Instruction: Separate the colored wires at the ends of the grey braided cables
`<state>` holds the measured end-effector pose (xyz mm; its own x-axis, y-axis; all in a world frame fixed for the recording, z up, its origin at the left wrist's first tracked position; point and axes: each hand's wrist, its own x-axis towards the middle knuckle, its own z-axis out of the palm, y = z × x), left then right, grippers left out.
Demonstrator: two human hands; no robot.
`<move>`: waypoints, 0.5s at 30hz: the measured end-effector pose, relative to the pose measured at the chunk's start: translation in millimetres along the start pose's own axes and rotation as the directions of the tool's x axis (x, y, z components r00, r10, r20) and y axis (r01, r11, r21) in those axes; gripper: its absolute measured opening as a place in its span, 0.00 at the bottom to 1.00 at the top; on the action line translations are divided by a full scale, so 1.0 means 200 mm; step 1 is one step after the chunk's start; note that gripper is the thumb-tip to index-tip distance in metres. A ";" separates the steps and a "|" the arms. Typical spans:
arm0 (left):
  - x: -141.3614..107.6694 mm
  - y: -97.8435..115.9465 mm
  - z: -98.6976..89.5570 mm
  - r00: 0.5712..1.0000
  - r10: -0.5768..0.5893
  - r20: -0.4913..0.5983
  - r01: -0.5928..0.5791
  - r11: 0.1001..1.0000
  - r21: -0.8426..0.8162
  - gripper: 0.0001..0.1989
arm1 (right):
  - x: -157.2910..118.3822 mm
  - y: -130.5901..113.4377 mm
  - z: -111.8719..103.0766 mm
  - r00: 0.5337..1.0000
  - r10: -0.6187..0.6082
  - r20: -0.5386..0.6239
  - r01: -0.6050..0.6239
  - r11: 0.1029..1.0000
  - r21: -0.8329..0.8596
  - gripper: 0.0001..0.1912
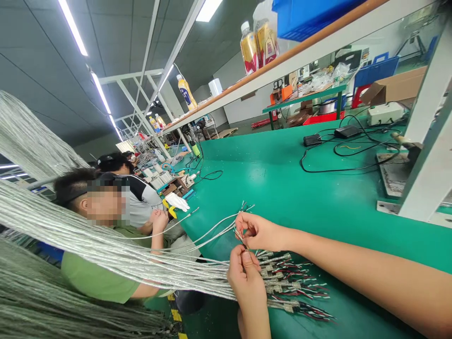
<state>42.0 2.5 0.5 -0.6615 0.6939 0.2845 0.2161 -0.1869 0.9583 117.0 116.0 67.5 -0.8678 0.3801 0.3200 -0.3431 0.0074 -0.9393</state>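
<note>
My left hand [248,277] comes up from the bottom and is closed, pinching a cable end between thumb and fingers. Just above it, my right hand [259,231] reaches in from the right, its fingertips closed on thin wires of that same end; a bit of red and dark wire shows between the hands. Grey braided cables [169,266] run from the left under my left hand. Past it, their stripped ends [300,286] fan out in taped bundles of black, red, white and green wires. A few loose cable tips [244,207] stick up beyond my right hand.
The green tabletop [261,174] stretches ahead. To the right lie black cords with adapters [348,132] beside a white frame post [423,136]. An overhead shelf holds bottles [249,47] and a blue crate [307,21]. At left sits a co-worker in green [95,268]; white gloves [177,201] lie nearby.
</note>
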 end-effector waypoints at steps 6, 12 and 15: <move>0.00 -0.01 0.01 1.000 -0.020 0.000 0.020 0.999 -0.033 0.22 | 0.02 -0.01 0.06 0.979 0.139 -0.146 -0.112 0.978 0.179 0.17; 0.01 -0.02 0.02 0.999 -0.049 0.011 0.050 0.998 -0.045 0.23 | 0.01 -0.03 0.08 0.939 0.265 -0.219 -0.159 0.900 0.406 0.17; 0.02 -0.02 0.02 0.999 -0.049 0.002 0.049 0.998 -0.046 0.23 | 0.00 -0.01 0.08 0.933 0.281 -0.224 -0.135 0.852 0.505 0.17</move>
<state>41.9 8.3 -2.6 -0.6697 0.7036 0.2375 0.1503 -0.1847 0.9712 112.1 101.4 71.6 -0.8257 0.5640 0.0072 -0.3568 -0.5124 -0.7811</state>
